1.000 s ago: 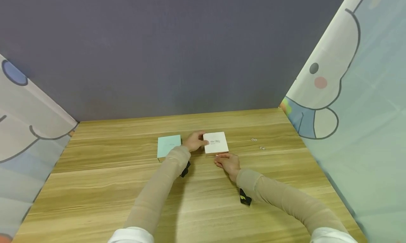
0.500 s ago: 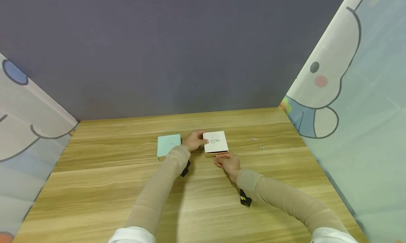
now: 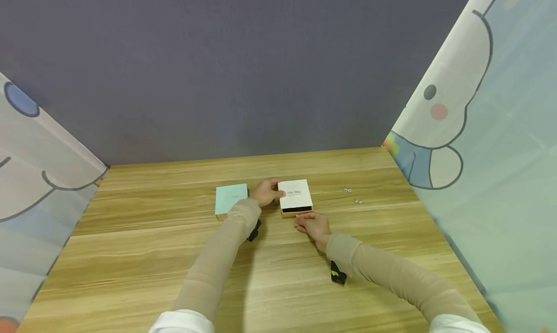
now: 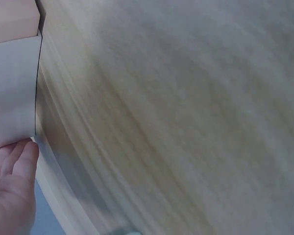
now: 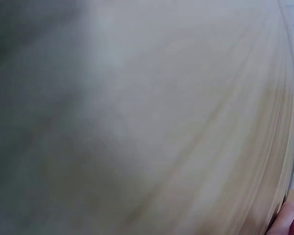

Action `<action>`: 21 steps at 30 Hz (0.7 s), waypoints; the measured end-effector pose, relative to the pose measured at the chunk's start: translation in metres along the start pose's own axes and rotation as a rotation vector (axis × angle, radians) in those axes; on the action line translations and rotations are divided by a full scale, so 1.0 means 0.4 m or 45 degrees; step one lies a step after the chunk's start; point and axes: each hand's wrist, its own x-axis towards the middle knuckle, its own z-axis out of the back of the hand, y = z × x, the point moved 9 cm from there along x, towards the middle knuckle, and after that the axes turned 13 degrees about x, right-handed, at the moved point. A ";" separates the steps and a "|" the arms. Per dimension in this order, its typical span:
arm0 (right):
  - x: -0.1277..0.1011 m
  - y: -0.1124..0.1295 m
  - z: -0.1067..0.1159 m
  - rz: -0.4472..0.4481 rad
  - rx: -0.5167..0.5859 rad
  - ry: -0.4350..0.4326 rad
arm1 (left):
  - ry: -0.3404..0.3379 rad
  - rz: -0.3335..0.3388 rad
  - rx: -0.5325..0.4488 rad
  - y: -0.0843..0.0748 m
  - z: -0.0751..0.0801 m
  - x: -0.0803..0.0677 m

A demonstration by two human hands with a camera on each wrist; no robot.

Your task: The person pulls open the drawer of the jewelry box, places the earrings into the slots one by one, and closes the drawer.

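A white drawer box [image 3: 297, 193] with dark lettering on its lid lies on the table. My left hand [image 3: 266, 193] grips its sleeve from the left, thumb on top and fingers at the far side. In the left wrist view, the fingers of that hand [image 4: 12, 186] meet the end of the white sleeve [image 4: 14, 88]. At the near side, the brown drawer [image 3: 289, 214] sticks partly out, showing a dark interior. My right hand [image 3: 314, 226] pinches the drawer's front edge; its fingertips hide the exact hold. In the right wrist view, only a bit of that hand [image 5: 285, 220] shows.
A mint-green box [image 3: 230, 198] lies left of the left hand. To the right are two pairs of tiny pale items, one pair [image 3: 347, 190] behind the other pair [image 3: 359, 201]. A dark wall [image 3: 261, 81] stands behind the wooden table [image 3: 152, 255].
The drawer has slid out of the white sleeve toward the person, opening a dark gap. My right hand has moved slightly nearer with it; my left hand has stayed on the sleeve.
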 end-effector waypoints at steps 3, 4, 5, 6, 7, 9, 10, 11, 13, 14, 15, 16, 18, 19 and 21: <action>-0.002 -0.004 0.002 -0.014 -0.001 0.009 | -0.007 -0.005 -0.003 -0.003 0.002 -0.001; -0.002 -0.005 0.002 -0.020 0.001 0.011 | -0.007 -0.003 -0.002 -0.003 0.002 -0.001; -0.002 -0.006 0.003 -0.019 0.002 0.014 | -0.005 0.001 0.005 -0.003 0.001 -0.001; -0.002 -0.006 0.003 -0.021 0.005 0.013 | -0.004 0.004 0.009 -0.004 0.002 -0.002; -0.003 -0.006 0.003 -0.018 0.006 0.014 | -0.003 0.008 0.013 -0.005 0.002 -0.003; -0.006 -0.004 0.003 -0.016 0.012 0.008 | 0.003 0.019 0.021 -0.006 0.002 -0.005; -0.008 -0.002 0.003 -0.009 0.012 0.007 | 0.007 0.025 0.028 -0.006 0.002 -0.005; -0.010 0.001 0.002 0.000 0.011 0.006 | 0.009 0.029 0.033 -0.006 0.002 -0.005; -0.014 0.004 0.002 0.006 0.008 0.002 | 0.012 0.029 0.041 -0.006 0.002 -0.005; -0.015 0.004 0.002 0.006 0.007 0.000 | 0.012 0.029 0.044 -0.006 0.002 -0.004; -0.017 0.005 0.002 0.010 0.005 0.001 | 0.013 0.029 0.047 -0.005 0.003 -0.003; -0.018 0.005 0.002 0.010 0.006 0.003 | 0.012 0.026 0.048 -0.006 0.003 -0.004; -0.021 0.003 0.003 0.003 0.004 0.007 | 0.012 0.024 0.051 -0.005 0.003 -0.004; -0.022 0.002 0.004 0.002 0.006 0.008 | 0.013 0.025 0.053 -0.004 0.003 -0.005; -0.025 -0.001 0.004 -0.007 0.004 0.011 | 0.020 0.030 0.050 -0.003 0.002 -0.006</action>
